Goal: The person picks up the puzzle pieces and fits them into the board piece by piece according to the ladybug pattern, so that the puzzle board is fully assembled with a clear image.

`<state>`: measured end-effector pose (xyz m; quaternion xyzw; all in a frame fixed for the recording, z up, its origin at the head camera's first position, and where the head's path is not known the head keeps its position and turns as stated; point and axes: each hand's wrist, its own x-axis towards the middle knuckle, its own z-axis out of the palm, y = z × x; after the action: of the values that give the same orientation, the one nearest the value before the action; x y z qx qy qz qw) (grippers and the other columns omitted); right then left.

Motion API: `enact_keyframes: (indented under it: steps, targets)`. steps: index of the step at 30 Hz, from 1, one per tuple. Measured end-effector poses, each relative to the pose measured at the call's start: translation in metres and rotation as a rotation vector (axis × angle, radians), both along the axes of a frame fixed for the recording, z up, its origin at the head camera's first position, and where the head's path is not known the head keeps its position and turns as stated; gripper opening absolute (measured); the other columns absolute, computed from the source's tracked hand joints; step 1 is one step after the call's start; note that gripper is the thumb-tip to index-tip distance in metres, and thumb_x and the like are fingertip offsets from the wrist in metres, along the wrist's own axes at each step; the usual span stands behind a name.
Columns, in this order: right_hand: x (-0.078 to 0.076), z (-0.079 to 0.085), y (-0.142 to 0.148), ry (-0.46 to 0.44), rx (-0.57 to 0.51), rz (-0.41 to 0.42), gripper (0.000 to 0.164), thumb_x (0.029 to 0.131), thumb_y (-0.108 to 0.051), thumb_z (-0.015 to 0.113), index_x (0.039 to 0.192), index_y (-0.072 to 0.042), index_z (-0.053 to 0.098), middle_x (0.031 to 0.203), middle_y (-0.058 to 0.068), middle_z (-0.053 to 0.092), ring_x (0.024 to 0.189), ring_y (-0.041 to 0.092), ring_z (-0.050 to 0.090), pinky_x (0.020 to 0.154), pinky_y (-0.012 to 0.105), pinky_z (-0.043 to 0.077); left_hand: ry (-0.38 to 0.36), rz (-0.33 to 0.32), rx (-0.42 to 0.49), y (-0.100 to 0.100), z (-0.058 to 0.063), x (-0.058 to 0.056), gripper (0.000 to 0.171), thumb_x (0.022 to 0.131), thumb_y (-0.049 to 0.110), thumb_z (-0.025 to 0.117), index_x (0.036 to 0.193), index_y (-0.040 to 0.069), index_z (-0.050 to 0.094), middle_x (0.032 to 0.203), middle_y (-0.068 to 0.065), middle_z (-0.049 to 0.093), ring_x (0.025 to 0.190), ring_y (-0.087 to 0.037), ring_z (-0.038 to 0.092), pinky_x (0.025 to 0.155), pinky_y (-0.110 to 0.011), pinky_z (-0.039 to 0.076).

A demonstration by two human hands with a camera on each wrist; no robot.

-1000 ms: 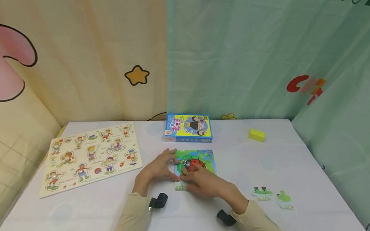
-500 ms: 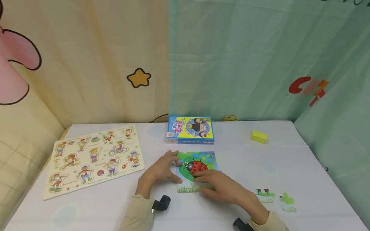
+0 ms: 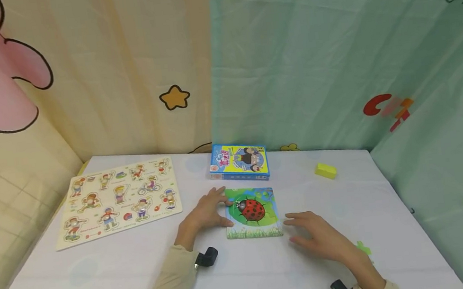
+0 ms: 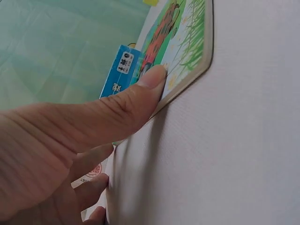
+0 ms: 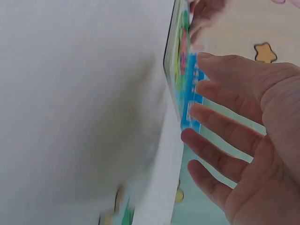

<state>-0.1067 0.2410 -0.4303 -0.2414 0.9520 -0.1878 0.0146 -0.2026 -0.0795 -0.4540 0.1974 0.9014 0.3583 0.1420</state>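
A square ladybug jigsaw puzzle (image 3: 251, 213) lies flat on the white table in the head view, its red spotted beetle over green and a grass strip. My left hand (image 3: 206, 215) rests at its left edge, thumb and forefinger spread. In the left wrist view the straight thumb (image 4: 140, 98) presses on the puzzle's (image 4: 190, 56) border. Right of the puzzle, my right hand (image 3: 321, 237) hovers with parted fingers, holding nothing. A loose green puzzle piece (image 3: 362, 248) shows beyond the right forearm. The right wrist view has a blurred piece (image 5: 124, 213) at its bottom.
A wooden peg board (image 3: 118, 200) with sports figures lies at the left. Behind the puzzle is a blue and yellow card box (image 3: 238, 162). A yellow block (image 3: 326, 170) sits at the back right. Printed curtains (image 3: 290, 61) hang beyond the table.
My right hand has come off the puzzle and moved right, now partly hiding the loose pieces. The whole ladybug is uncovered. My left hand stays at the puzzle's left edge.
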Motion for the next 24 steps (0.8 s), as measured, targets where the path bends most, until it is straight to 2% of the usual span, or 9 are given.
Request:
enact_keyframes:
  steps: [5,13,18,24]
  targets:
    - [0.01,0.005,0.03,-0.03,0.032,-0.086,0.043,0.088,-0.025,0.077,0.128,-0.013,0.067,0.141,0.007,0.06,0.129,0.033,0.055,0.105,0.056,0.047,0.016,-0.007,-0.018,0.004,0.003,0.001,0.058,0.074,0.024,0.088,0.126,0.01,0.069,0.163,-0.008,0.033,0.156,-0.037,0.01,0.127,-0.057,0.008]
    - [0.022,0.003,0.061,-0.11,0.001,-0.187,0.051,0.083,-0.028,0.081,0.13,-0.012,0.066,0.139,0.01,0.061,0.13,0.04,0.053,0.105,0.061,0.045,0.02,-0.016,-0.003,0.003,-0.001,0.002,0.055,0.075,0.021,0.087,0.125,0.01,0.068,0.162,-0.005,0.036,0.156,-0.036,0.01,0.127,-0.054,0.005]
    - [0.025,0.003,0.069,-0.178,-0.012,-0.224,0.056,0.08,-0.029,0.083,0.13,-0.012,0.066,0.139,0.01,0.061,0.131,0.04,0.052,0.107,0.062,0.043,0.01,-0.013,0.001,0.002,-0.002,0.003,0.054,0.076,0.02,0.087,0.126,0.011,0.068,0.162,-0.005,0.036,0.156,-0.036,0.009,0.127,-0.054,0.005]
    - [0.029,0.004,0.074,-0.194,0.003,-0.231,0.057,0.076,-0.029,0.086,0.127,-0.013,0.067,0.135,0.01,0.063,0.127,0.039,0.054,0.105,0.061,0.045,0.013,-0.021,0.013,0.002,0.0,0.002,0.054,0.076,0.02,0.087,0.125,0.01,0.068,0.162,-0.006,0.036,0.155,-0.037,0.01,0.127,-0.055,0.004]
